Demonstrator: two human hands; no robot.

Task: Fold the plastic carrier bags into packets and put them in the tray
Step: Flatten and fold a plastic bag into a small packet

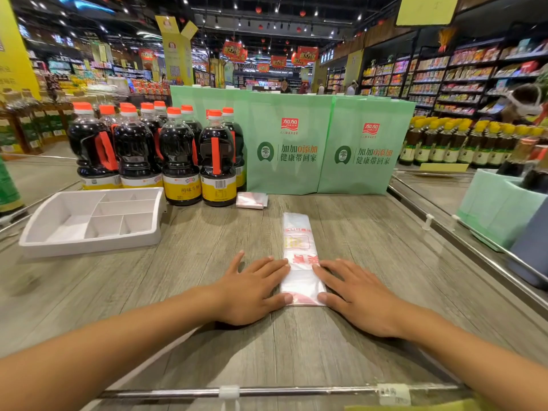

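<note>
On the wood-grain counter (370, 232), near its front edge, a carrier bag (298, 247) already narrowed to a long strip lies pointing away from the person. The left hand (252, 292) and right hand (358, 298) press flat on its near end from either side, fingers straight and gripping nothing, probably to squeeze out air and set the creases before folding it shorter. The white divided tray (89, 241) sits well off to the left with no packet showing in it, and behind stand soy sauce bottles (218, 161) and green paper bags (290, 149) printed 加加 JIAJIA and 加加0添加 健康带回家; the strip's red print is too faint to read.
</note>
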